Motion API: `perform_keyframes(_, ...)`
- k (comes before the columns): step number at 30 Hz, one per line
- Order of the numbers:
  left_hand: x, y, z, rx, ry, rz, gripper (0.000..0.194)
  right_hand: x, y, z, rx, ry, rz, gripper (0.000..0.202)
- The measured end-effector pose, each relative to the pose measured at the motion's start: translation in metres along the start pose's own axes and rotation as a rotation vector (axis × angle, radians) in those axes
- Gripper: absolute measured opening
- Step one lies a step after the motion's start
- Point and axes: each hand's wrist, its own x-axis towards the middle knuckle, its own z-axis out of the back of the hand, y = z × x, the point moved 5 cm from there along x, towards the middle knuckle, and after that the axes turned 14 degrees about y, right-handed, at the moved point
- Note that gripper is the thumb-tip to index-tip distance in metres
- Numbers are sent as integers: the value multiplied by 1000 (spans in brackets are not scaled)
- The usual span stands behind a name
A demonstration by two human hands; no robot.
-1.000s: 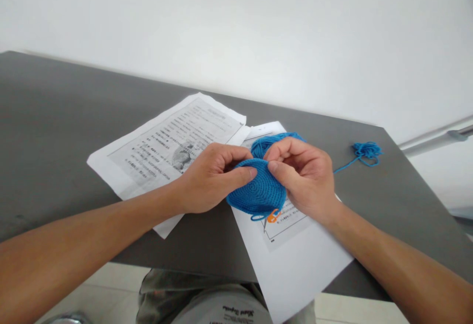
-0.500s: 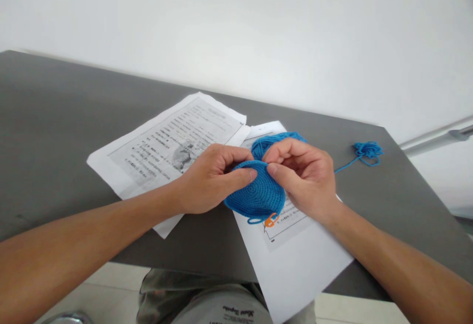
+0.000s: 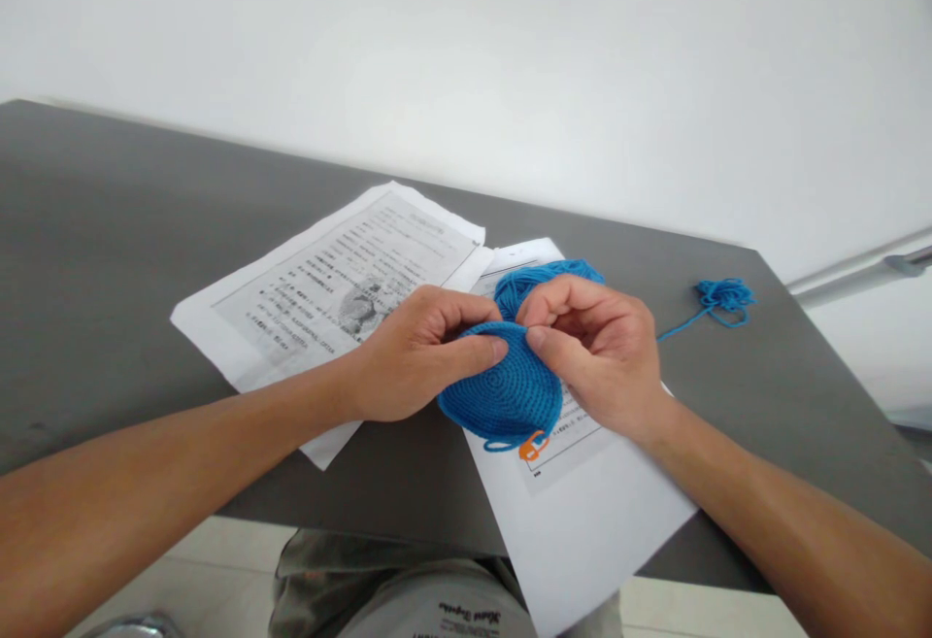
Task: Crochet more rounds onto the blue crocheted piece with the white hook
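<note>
A round blue crochet piece (image 3: 502, 390), worked in a spiral, is held up between both hands over the printed sheets. My left hand (image 3: 429, 352) pinches its upper left edge, thumb on the near face and fingers behind. At the top right of the rim, my right hand (image 3: 601, 347) is closed with thumb and forefinger pressed together on the edge. An orange stitch marker (image 3: 534, 446) hangs from the lower edge, beside a loose loop of blue yarn. Behind the hands lies a blue yarn ball (image 3: 539, 277), partly hidden.
One printed sheet (image 3: 291, 298) lies on the grey table (image 3: 131, 201) at left. Another sheet (image 3: 575, 531) extends past the near table edge. A small yarn tangle (image 3: 724, 298) sits at right, its strand leading toward my right hand. A white wall stands behind.
The crochet piece has tilted and shifted slightly left and down at its lower edge, with the stitch marker turning a little. Both hands keep nearly the same place and grip.
</note>
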Motion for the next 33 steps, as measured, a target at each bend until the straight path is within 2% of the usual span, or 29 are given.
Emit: perform_keyframes(33, 2, 3, -1, -81, 40, -1, 25, 1, 1, -1, 32, 7, 62, 7)
